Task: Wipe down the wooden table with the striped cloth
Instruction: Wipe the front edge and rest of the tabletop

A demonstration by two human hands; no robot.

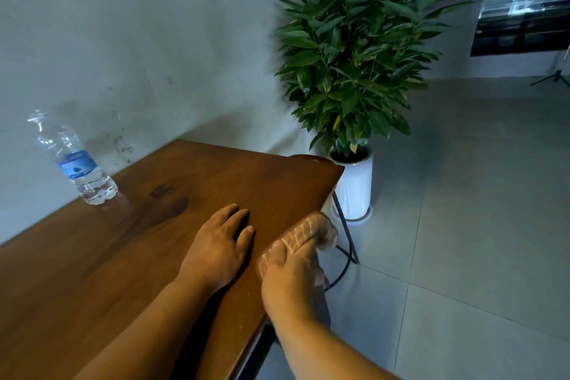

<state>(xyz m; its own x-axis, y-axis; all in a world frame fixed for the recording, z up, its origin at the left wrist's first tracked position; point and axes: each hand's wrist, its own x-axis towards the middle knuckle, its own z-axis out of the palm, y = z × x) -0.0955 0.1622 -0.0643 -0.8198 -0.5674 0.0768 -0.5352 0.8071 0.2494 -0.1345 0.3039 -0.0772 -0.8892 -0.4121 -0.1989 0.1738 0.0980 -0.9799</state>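
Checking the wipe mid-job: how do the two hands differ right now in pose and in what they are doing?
The left hand lies flat on the wooden table, fingers straight, holding nothing; the right hand grips the striped cloth. The left hand sits inboard on the top; the right hand works the table's right edge, the cloth overhanging it. Both arms are bare and reach forward.

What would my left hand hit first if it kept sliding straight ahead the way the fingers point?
Probably nothing on the tabletop: the left hand lies flat on the wooden table, fingers pointing toward its far right corner. The water bottle stands well to the left of that line. Past the edge, the potted plant looks nearest, though depth is unclear.
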